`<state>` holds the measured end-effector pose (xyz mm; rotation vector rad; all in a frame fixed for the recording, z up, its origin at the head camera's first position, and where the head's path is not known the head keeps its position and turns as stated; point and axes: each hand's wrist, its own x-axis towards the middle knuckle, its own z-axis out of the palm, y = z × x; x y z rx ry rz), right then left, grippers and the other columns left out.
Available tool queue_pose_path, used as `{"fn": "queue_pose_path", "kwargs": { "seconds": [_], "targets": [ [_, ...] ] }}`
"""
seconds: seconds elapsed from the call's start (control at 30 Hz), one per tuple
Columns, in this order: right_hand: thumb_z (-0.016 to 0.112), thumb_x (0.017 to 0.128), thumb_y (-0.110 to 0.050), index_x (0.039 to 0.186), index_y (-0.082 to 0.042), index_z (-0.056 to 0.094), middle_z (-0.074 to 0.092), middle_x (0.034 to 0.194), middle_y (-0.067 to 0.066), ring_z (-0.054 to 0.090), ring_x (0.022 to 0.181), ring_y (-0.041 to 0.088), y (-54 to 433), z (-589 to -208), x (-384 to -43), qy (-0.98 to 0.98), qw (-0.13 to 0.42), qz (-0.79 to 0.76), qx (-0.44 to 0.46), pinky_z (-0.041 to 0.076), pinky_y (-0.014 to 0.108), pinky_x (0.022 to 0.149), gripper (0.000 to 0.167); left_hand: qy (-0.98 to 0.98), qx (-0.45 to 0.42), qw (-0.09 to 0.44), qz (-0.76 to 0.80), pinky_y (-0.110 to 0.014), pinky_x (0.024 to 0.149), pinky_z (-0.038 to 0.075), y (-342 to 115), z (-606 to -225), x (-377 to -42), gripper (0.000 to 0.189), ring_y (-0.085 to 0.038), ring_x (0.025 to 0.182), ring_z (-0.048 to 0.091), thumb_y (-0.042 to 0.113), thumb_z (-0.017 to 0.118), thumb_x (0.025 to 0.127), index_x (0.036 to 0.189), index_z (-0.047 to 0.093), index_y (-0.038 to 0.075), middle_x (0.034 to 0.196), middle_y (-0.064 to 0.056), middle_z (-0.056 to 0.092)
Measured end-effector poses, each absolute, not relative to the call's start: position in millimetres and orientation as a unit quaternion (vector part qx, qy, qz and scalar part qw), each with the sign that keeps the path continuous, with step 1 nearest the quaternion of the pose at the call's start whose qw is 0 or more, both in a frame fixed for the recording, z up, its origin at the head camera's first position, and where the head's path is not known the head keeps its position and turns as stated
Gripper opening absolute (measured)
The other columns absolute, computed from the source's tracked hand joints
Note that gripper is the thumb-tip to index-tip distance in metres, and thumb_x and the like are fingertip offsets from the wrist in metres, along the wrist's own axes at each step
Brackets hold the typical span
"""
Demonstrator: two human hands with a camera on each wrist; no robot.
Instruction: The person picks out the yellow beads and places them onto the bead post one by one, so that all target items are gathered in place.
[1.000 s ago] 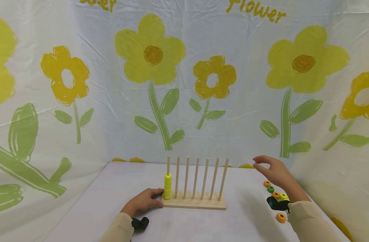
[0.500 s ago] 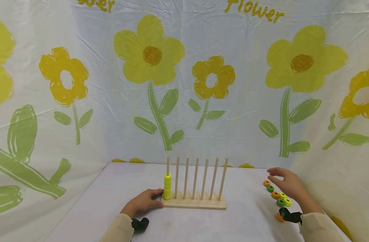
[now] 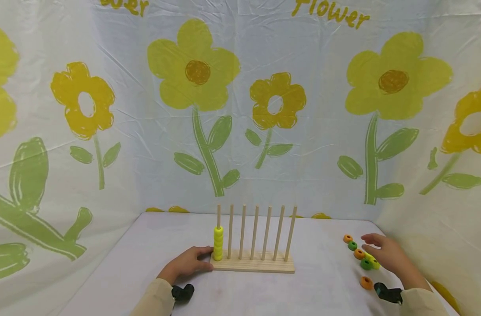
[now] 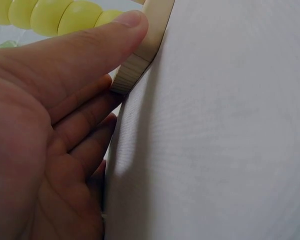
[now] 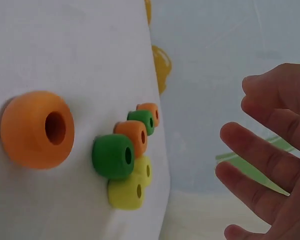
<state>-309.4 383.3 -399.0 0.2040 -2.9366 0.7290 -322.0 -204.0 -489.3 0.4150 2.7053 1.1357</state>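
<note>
A wooden peg board (image 3: 256, 266) with several upright rods stands in the middle of the table. Its leftmost rod carries a stack of yellow beads (image 3: 218, 244). My left hand (image 3: 187, 260) holds the left end of the base, thumb along its near edge and fingers behind, as the left wrist view shows at the wooden end (image 4: 131, 72). Above the loose beads on the right hovers my right hand (image 3: 392, 254), nothing in its fingers. Below it lie green (image 5: 107, 157), yellow (image 5: 121, 195) and orange beads; one orange bead (image 5: 20, 130) sits apart, nearer me.
A white cloth covers the table (image 3: 319, 289). Behind it and along both sides hangs a flower-printed curtain (image 3: 311, 175). Farther back in the loose row lie another green bead (image 3: 352, 245) and an orange bead (image 3: 347, 238).
My right hand has moved right and down, from beside the rods to above the loose beads. The left hand keeps its hold on the base.
</note>
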Motion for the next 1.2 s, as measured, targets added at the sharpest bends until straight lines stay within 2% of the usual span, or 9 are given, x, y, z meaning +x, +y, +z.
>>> {"fn": "queue_pose_path", "kwargs": {
  "seconds": [0.17, 0.4, 0.87, 1.2],
  "targets": [
    [0.062, 0.093, -0.039, 0.126, 0.006, 0.054, 0.059, 0.122, 0.03, 0.051, 0.111, 0.051, 392.8, -407.8, -310.4, -0.965, 0.02, 0.261, 0.03, 0.053, 0.056, 0.083, 0.057, 0.909, 0.134, 0.09, 0.383, -0.064, 0.111, 0.028, -202.5, -488.5, -321.5, 0.075, -0.041, 0.139, 0.037, 0.046, 0.077, 0.077, 0.141, 0.053, 0.017, 0.148, -0.012, 0.048],
    [0.062, 0.093, -0.029, 0.123, 0.009, 0.056, 0.061, 0.116, 0.031, 0.057, 0.102, 0.045, 399.4, -416.0, -308.4, -0.968, 0.014, 0.251, 0.014, 0.055, 0.052, 0.079, 0.049, 0.91, 0.138, 0.088, 0.382, -0.064, 0.111, 0.028, -202.5, -487.9, -319.7, 0.074, -0.041, 0.139, 0.037, 0.045, 0.078, 0.077, 0.14, 0.053, 0.016, 0.147, -0.012, 0.048],
    [0.066, 0.088, -0.035, 0.122, 0.011, 0.055, 0.057, 0.118, 0.036, 0.058, 0.098, 0.042, 415.3, -435.9, -311.4, -0.965, -0.035, 0.258, -0.041, 0.054, 0.053, 0.078, 0.057, 0.909, 0.131, 0.089, 0.386, -0.065, 0.111, 0.027, -202.8, -487.3, -319.3, 0.074, -0.042, 0.14, 0.035, 0.046, 0.078, 0.077, 0.14, 0.053, 0.018, 0.148, -0.012, 0.047],
    [0.068, 0.086, -0.035, 0.122, 0.01, 0.056, 0.057, 0.121, 0.036, 0.055, 0.104, 0.048, 427.7, -454.6, -320.5, -0.964, -0.041, 0.257, -0.049, 0.049, 0.058, 0.082, 0.059, 0.908, 0.146, 0.087, 0.384, -0.064, 0.111, 0.028, -204.0, -488.1, -320.5, 0.073, -0.041, 0.14, 0.036, 0.045, 0.077, 0.078, 0.141, 0.052, 0.017, 0.148, -0.012, 0.048]
  ]
}}
